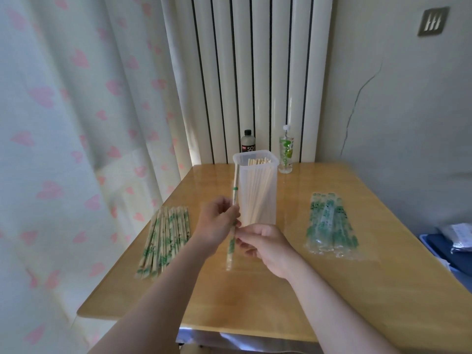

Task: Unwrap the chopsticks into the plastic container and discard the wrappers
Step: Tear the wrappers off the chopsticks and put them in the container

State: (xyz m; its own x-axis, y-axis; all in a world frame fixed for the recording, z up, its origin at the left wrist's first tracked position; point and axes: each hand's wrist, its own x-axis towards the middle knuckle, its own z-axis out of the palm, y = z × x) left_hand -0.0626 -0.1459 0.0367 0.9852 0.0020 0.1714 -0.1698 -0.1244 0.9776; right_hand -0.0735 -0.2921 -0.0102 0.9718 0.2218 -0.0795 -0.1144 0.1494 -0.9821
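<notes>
A wrapped pair of chopsticks (pixel 233 218) stands nearly upright in the air above the middle of the wooden table (pixel 255 290), its top tipped slightly toward 1 o'clock. The left hand (pixel 219 223) is closed around its middle, and the right hand (pixel 265 245) pinches it just below, at 4 o'clock from the left; the two hands almost touch. The clear lower end of the wrapper hangs out under the hands.

Just behind the hands, at 12 o'clock, stands the tall plastic container (pixel 256 190), with bare chopsticks (pixel 258 162) leaning inside it toward its right side. At 9 o'clock from the hands, near the table's left edge, lies a pile of wrapped chopsticks (pixel 164 240). At 3 o'clock, well apart, lies a flat heap of empty wrappers (pixel 330 224). At the far edge of the table, beyond the container, stand a dark bottle (pixel 247 141) and, to its right, a clear bottle (pixel 286 152) with a green label.
</notes>
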